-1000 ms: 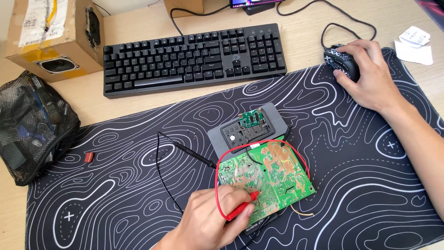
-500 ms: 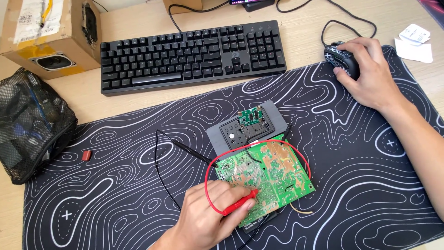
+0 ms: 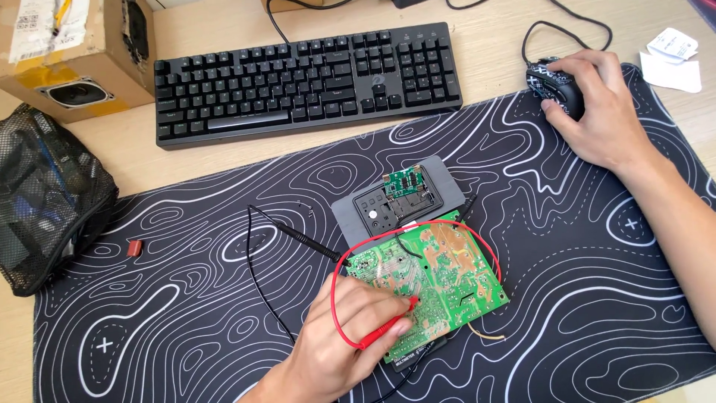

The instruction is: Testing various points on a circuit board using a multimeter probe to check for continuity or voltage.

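Note:
My left hand (image 3: 335,336) grips a red test probe (image 3: 388,328) and presses its tip onto a green circuit board (image 3: 440,276) lying on the desk mat. The probe's red lead (image 3: 339,283) loops over the board. A black probe (image 3: 302,237) with a thin black lead lies loose on the mat, its tip at the board's left corner. Behind the board sits a grey open device case (image 3: 395,201) with a small green board inside. My right hand (image 3: 600,112) rests on a black computer mouse (image 3: 552,82) at the far right.
A black keyboard (image 3: 306,75) lies behind the black-and-white patterned mat (image 3: 186,313). A black mesh pouch (image 3: 45,201) sits at the left, a cardboard box with a speaker (image 3: 74,52) behind it. A small red part (image 3: 135,248) lies on the mat. White paper scraps (image 3: 671,56) are far right.
My left hand has shifted the red probe tip slightly across the board, and the red lead's loop has changed shape. The right hand stays on the mouse.

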